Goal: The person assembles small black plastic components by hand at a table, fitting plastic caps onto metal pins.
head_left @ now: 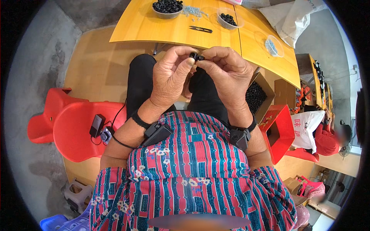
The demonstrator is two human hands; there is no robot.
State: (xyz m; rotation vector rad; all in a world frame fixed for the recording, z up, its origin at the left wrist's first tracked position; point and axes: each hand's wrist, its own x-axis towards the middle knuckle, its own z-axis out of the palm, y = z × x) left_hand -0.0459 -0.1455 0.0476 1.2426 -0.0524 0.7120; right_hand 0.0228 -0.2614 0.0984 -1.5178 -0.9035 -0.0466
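Observation:
A small, shiny black part (pixel 197 57) is held up just short of the table's near edge, over my lap. My left hand (pixel 169 75) pinches it from one side between thumb and fingertips. From the other side my right hand (pixel 228 73) grips it the same way, fingers curled in. The fingertips cover much of the part, so its exact kind cannot be made out. Past the hands, on the yellow table (pixel 142 23), lies a pair of black thread snips (pixel 200 29).
A bowl of black parts (pixel 167 8) stands at the table's far side, beside loose clear bits (pixel 194 11). Farther right are a tub of black pieces (pixel 228 20) and one of small clear bits (pixel 273 47). A carton of black parts (pixel 256 96) and red chairs (pixel 86 129) flank me.

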